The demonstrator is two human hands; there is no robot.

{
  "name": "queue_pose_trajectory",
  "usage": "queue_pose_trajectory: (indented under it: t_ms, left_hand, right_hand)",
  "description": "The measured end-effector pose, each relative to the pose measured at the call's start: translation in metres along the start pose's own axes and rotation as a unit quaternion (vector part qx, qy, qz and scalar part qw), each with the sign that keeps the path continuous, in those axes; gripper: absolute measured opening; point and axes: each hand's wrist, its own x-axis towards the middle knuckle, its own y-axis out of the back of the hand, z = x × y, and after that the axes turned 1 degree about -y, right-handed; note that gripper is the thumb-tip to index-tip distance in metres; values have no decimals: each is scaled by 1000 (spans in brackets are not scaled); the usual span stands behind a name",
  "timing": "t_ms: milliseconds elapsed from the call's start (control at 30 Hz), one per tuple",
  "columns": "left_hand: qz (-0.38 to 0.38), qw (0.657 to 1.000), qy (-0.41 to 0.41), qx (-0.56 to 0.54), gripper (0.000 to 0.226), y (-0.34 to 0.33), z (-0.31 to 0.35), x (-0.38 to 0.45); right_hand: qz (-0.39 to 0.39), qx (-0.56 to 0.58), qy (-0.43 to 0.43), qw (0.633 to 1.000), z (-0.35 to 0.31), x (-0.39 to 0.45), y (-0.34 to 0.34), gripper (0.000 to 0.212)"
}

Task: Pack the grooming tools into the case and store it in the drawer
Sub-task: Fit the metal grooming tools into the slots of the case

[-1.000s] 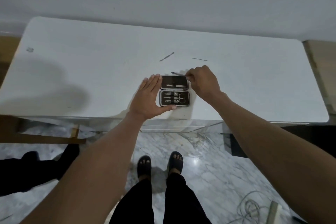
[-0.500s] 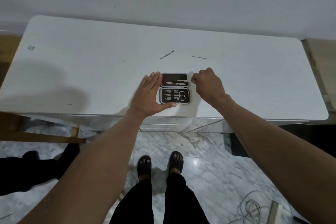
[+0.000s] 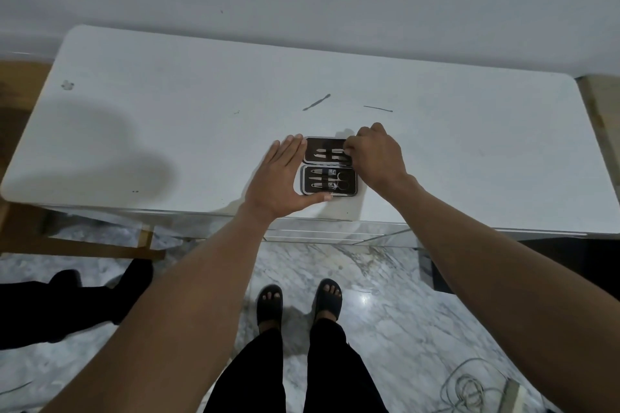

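Note:
A small dark grooming case (image 3: 350, 193) lies open near the front edge of the white table (image 3: 167, 131). Its near half holds scissors and several metal tools; the far half holds two slim tools. My left hand (image 3: 281, 179) lies flat against the case's left side, fingers together, thumb along its front edge. My right hand (image 3: 375, 154) is at the far half's right edge, fingertips pinched on a slim metal tool (image 3: 335, 155) lying in the far half. Two loose tools rest farther back: a dark pusher (image 3: 316, 102) and a thin probe (image 3: 378, 108).
A wall rises behind the table. A mirrored drawer front (image 3: 335, 231) sits under the table's front edge. My sandalled feet (image 3: 298, 298) stand on marble floor. Another person's dark legs (image 3: 67, 302) are at the left, a coiled cable (image 3: 469, 389) at the lower right.
My right hand brought the slim tool from just beyond the case down into its far half and pushed it leftwards. My left hand stayed against the case.

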Motion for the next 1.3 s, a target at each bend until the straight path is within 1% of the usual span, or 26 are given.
queue_pose_trajectory:
  t_ms: [333,633,800,867,967,1133,1300]
  left_hand:
    - [12,1000,-4,-1,122,-1,-1,0]
    - [11,1000,-2,-1,121,-1,-1,1]
    - [4,1000,-3,4,121,-1,-1,0]
    - [4,1000,-2,7,121,-1,-2,0]
    - [-1,1000,-2,10,122,-1,-2,1]
    - [-2,1000,-3,13,122,1,-1,1]
    - [-1,1000,-3,15,122,1,0,2]
  right_hand:
    - [3,31,-5,1000,-4,2,-3,19]
    - [-13,39,5,999,-11,10,-5,19]
    - [-9,79,-6,997,-12,11,-3,18]
    - [8,99,-34,994,-5,12,0,17]
    - [39,112,-97,988,11,18,3,17]
    - [85,89,-203,972,40,30,0,18]
    - [103,87,-253,958,58,39,-4,18]
